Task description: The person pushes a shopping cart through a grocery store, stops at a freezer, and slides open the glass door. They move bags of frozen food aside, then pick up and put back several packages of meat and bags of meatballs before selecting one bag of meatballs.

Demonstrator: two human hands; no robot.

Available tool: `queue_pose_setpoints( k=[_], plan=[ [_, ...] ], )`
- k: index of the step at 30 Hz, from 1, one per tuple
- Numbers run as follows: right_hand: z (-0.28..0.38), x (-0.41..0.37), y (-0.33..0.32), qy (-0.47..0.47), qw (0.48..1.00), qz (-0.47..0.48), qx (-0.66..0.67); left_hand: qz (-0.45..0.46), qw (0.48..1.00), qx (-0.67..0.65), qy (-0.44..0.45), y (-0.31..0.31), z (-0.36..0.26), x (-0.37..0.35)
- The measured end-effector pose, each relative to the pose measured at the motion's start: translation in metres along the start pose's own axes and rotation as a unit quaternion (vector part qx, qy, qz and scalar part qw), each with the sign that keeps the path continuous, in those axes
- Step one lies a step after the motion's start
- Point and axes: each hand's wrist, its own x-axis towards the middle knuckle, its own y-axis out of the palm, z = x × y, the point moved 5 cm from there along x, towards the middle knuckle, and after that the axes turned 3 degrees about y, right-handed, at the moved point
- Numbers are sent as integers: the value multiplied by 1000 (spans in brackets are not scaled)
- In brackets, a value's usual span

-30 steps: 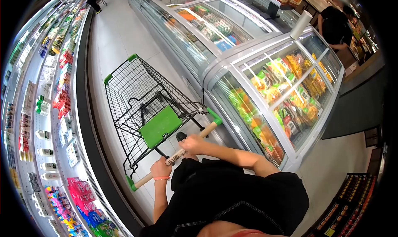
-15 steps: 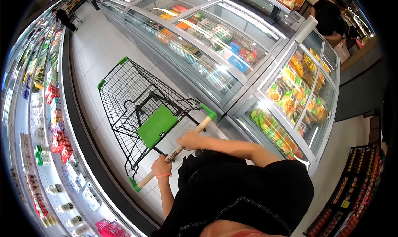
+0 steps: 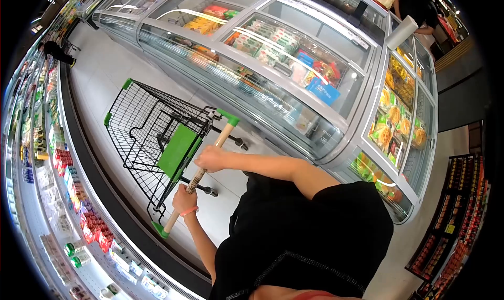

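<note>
A black wire shopping cart (image 3: 142,116) with green corner caps and a green panel (image 3: 179,151) stands in front of me, tilted leftward in the head view. Its light, wood-coloured handle (image 3: 223,136) has green ends and some dark print near the middle. My left hand (image 3: 185,199), with a pinkish-orange band at the wrist, is wrapped round the lower part of the handle. Farther up, my right hand (image 3: 211,158) grips the same bar, the printed stretch lying between the two hands. Only bare wire and floor show through the cart's basket.
Glass-topped freezers (image 3: 294,97) with packaged food line the right side, close to the cart. Along the left runs a refrigerated shelf (image 3: 97,226) of cartons and bottles. A person in black (image 3: 56,52) is far down the aisle; another person (image 3: 412,8) is at upper right.
The cart and both hands have shifted left and slightly up in view. The freezers take up more of the view, and the far person appears farther left. Both hands keep their grip.
</note>
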Motion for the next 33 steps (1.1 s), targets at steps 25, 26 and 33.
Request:
queue_pose_setpoints(
  k=[25, 26, 33],
  plan=[
    [-190, 390, 28, 108, 984, -100, -99, 20, 999, -13, 42, 2, 134, 427],
    [-195, 397, 26, 117, 982, -109, -105, 24, 998, -13, 48, 2, 137, 436],
    [-220, 432, 29, 125, 984, -77, -103, 32, 995, -42, 87, 7, 140, 479]
  ],
)
